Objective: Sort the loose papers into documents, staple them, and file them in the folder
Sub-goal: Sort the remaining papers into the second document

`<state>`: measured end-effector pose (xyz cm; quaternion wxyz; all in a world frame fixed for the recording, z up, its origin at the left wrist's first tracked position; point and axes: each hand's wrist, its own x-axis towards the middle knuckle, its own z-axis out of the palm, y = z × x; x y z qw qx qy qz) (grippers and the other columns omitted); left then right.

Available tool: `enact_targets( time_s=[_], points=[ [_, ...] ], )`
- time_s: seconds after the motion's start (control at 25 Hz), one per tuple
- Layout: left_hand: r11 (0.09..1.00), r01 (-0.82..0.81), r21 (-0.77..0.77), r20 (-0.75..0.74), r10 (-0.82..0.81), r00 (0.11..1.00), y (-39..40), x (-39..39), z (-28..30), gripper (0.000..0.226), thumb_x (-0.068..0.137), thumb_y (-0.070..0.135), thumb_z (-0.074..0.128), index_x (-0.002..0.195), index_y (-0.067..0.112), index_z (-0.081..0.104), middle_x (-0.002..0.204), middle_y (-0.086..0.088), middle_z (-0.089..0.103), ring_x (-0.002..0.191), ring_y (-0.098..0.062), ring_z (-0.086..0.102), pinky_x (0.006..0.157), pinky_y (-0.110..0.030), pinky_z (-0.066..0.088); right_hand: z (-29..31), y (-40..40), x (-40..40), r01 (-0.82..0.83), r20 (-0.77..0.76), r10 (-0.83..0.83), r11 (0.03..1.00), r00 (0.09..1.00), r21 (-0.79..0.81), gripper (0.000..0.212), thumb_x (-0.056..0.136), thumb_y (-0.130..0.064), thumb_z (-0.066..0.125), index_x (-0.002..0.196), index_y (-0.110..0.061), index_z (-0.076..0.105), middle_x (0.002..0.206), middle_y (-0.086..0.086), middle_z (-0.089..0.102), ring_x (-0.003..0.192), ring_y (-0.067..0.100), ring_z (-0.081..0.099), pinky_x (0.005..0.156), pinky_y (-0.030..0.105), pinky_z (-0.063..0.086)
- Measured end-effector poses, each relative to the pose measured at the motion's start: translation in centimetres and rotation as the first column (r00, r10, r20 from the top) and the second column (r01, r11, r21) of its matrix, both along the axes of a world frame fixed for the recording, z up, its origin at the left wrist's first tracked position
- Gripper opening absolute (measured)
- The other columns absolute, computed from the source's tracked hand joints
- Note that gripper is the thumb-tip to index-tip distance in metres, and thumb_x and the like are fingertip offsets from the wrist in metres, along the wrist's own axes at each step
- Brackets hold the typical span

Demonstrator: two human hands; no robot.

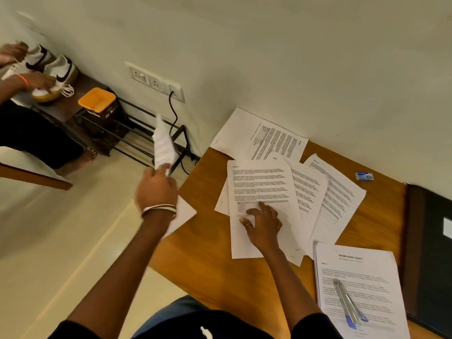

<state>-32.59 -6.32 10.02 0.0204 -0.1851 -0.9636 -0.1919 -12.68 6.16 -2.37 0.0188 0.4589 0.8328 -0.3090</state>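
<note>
Stapler [348, 305] idle on sorted report [362, 272]. Sorting: left hand [156, 187] fingers grip sheet [163, 145]; right hand [263, 223] fingers flat on loose pg [256, 182]. Next: match pg.

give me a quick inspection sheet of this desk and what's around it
surface: wooden table, against the wall
job's things: loose papers fanned out; stapler lying on a stack headed Sample Health Report; dark folder at the right edge
clutter: small blue box
grip: left hand holds a sheet off the table; right hand presses flat on the top page
cables: black cord plugged into the wall socket
surroundings: rack with shoes, another person there
</note>
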Motion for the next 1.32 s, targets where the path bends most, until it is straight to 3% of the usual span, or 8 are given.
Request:
enact_targets(
  time_s=[0.08,0.16,0.28,0.48,0.64,0.84,1.16,1.32],
  points=[
    [0.936,0.275,-0.22,0.033,-0.274,0.961,2.5,3.6,0.5,0.043,0.089,0.016,0.052,0.131,0.02,0.046,0.116,-0.011,0.054,0.093,-0.031,0.06,0.072,-0.04,0.052,2.8,-0.7,-1.3,0.14,-0.321,-0.262,0.923,0.91,-0.357,0.053,0.077,-0.069,0.051,0.11,-0.029,0.062,0.134,-0.001,0.055,0.127,0.025,0.047,0.101,0.039,0.039],
    [0.812,0.472,-0.344,0.064,-0.481,0.874,3.8,7.9,-0.3,0.045,0.088,0.021,0.057,0.131,0.022,0.042,0.118,-0.01,0.051,0.094,-0.029,0.061,0.072,-0.038,0.052,4.3,-0.8,-1.8,0.049,-0.463,-0.547,0.682,0.697,-0.73,0.065,0.073,-0.073,0.057,0.12,-0.027,0.06,0.126,0.0,0.064,0.116,0.024,0.059,0.096,0.04,0.049],
    [0.628,0.705,-0.33,0.291,-0.642,0.709,4.0,13.0,-2.5,0.049,0.092,0.024,0.051,0.137,0.015,0.034,0.128,-0.013,0.044,0.103,-0.033,0.057,0.08,-0.041,0.048,4.3,-0.4,-0.6,-0.042,-0.452,-0.72,0.509,0.526,-0.86,0.04,0.091,-0.033,0.06,0.129,-0.02,0.054,0.12,0.006,0.067,0.111,0.024,0.064,0.089,0.043,0.054],
    [0.513,0.798,-0.317,0.477,-0.641,0.602,2.7,12.3,-6.0,0.059,0.091,0.04,0.05,0.144,0.024,0.028,0.149,-0.009,0.024,0.132,-0.033,0.028,0.101,-0.044,0.034,0.9,0.9,2.9,0.458,-0.267,-0.735,0.62,0.624,-0.637,0.033,0.087,-0.004,0.066,0.117,-0.016,0.064,0.108,0.0,0.068,0.106,0.025,0.064,0.076,0.03,0.055],
    [0.485,0.756,-0.44,0.513,-0.555,0.655,0.0,7.5,-9.5,0.088,0.087,0.022,0.062,0.148,0.033,0.0,0.156,-0.003,-0.017,0.144,-0.033,-0.008,0.112,-0.053,0.017,-1.1,1.8,5.2,0.382,-0.227,-0.569,0.747,0.791,-0.544,0.035,0.08,-0.013,0.076,0.114,-0.011,0.067,0.109,0.007,0.07,0.102,0.025,0.066,0.077,0.027,0.052],
    [0.484,0.739,-0.469,0.582,-0.46,0.671,-3.4,5.7,-11.8,0.116,0.074,0.024,0.076,0.144,0.04,-0.015,0.152,0.001,-0.029,0.142,-0.032,-0.017,0.111,-0.058,0.016,-1.5,2.2,5.5,0.334,-0.215,-0.471,0.82,0.856,-0.465,0.04,0.076,-0.021,0.08,0.112,-0.01,0.066,0.11,0.007,0.07,0.089,0.015,0.062,0.065,0.016,0.048],
    [0.514,0.739,-0.435,0.598,-0.449,0.664,-4.0,5.6,-11.6,0.113,0.075,0.029,0.075,0.145,0.04,-0.014,0.152,0.003,-0.028,0.142,-0.03,-0.017,0.111,-0.058,0.016,-1.9,2.5,5.4,0.331,-0.196,-0.453,0.831,0.87,-0.448,0.04,0.076,-0.021,0.079,0.112,-0.009,0.065,0.109,0.006,0.069,0.089,0.017,0.063,0.063,0.017,0.048],
    [0.717,0.625,-0.309,0.583,-0.376,0.72,-3.6,4.7,-11.3,0.1,0.081,0.039,0.066,0.146,0.038,-0.011,0.157,0.002,-0.009,0.144,-0.031,0.005,0.109,-0.06,0.024,-1.3,2.0,4.0,0.107,-0.2,-0.195,0.918,0.96,-0.381,0.06,0.073,-0.044,0.077,0.119,-0.01,0.059,0.114,0.006,0.067,0.1,0.025,0.065,0.082,0.04,0.056]
  ],
)
